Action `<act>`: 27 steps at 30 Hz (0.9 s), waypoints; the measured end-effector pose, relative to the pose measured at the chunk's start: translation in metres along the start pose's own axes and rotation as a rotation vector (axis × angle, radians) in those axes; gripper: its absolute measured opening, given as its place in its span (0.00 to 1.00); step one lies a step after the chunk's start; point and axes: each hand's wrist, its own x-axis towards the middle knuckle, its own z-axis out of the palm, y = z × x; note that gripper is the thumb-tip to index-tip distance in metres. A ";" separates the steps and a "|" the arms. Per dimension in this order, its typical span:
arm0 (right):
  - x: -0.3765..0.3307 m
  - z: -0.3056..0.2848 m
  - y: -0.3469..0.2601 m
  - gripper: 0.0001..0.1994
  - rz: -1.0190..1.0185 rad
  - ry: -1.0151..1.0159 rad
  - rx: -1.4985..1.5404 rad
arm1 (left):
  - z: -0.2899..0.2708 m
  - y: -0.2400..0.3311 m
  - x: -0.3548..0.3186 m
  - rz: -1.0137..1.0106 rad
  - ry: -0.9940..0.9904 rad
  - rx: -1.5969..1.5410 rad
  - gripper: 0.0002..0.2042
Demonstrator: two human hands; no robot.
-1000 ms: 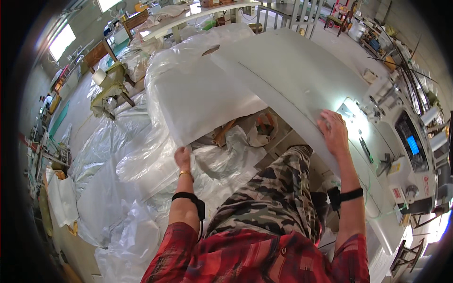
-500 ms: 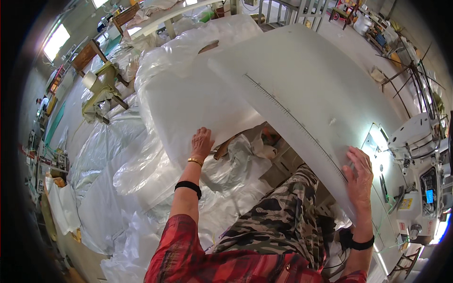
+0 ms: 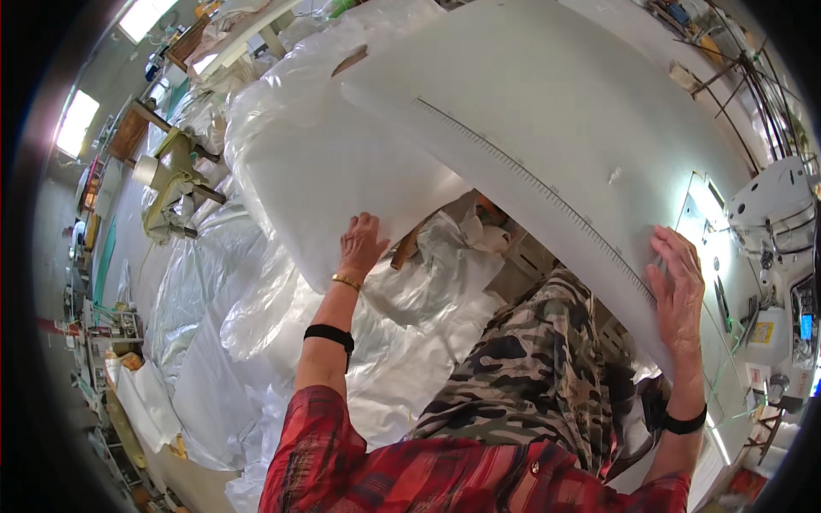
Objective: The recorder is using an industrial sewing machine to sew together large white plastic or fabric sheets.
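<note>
My left hand (image 3: 363, 245) rests on a smooth white plastic sheet (image 3: 321, 184), near its close edge, with the fingers loosely spread. Beyond that hand the sheet runs away from me, lying on crumpled clear film. On the right, a pale sewing table (image 3: 547, 111) has a black ruler scale (image 3: 539, 188) printed along its left edge. My right hand (image 3: 678, 295) lies on the tabletop at the near end of that scale, fingers extended, with nothing visible in its grasp. Right of this hand stands a white sewing machine (image 3: 774, 201), its lamp lighting the work area.
Dark scissors or snips (image 3: 723, 303) lie on the table by the machine. Heaped clear plastic film (image 3: 274, 316) covers the floor at left. A wooden chair (image 3: 132, 128) and a cloth-draped stool (image 3: 175, 175) stand farther left. Thin metal rods (image 3: 753, 103) stick up at the far right.
The whole view has shifted and turned a little, so the table and machine appear farther right. Both hands stay at about the same places on the sheet and tabletop.
</note>
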 end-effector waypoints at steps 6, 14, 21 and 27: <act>0.001 -0.001 -0.001 0.16 -0.014 0.022 0.008 | 0.008 0.009 0.003 0.020 -0.037 0.134 0.07; -0.002 -0.001 0.001 0.14 0.012 0.062 0.026 | 0.013 0.006 0.006 0.168 -0.147 0.349 0.04; -0.003 0.001 0.005 0.13 -0.001 0.069 -0.019 | -0.005 -0.042 0.043 -0.064 0.022 0.472 0.08; -0.003 0.003 0.005 0.13 0.026 0.087 0.007 | -0.003 -0.089 0.068 -0.569 0.480 -0.442 0.08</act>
